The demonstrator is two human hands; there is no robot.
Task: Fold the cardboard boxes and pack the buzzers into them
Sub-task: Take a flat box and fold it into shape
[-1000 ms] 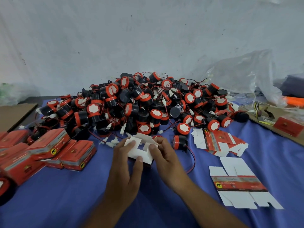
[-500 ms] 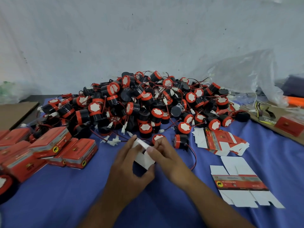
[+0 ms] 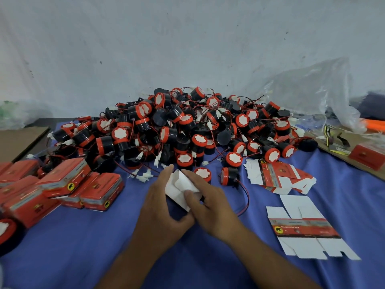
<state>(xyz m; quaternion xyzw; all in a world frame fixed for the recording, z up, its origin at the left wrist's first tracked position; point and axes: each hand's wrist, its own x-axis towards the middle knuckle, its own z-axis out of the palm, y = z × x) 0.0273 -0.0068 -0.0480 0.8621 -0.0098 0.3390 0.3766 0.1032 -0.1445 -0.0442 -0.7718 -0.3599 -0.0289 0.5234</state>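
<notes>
A small cardboard box, its white inside showing, sits between both my hands near the middle of the blue cloth. My left hand grips its left side and underside. My right hand presses its white flaps down from the right, fingers flat on top. Behind them lies a big heap of black and red buzzers with red wires and white plugs. One loose buzzer lies just right of my right hand. A flat unfolded box blank lies at the right.
Several closed red boxes are stacked at the left. More flat blanks lie right of the heap. A clear plastic bag and a cardboard sheet with a red box are at far right. Blue cloth lies bare near me.
The box's open flaps have been folded down and it is now more closed. My right hand moved over its top, and my left hand wrapped further around its side.
</notes>
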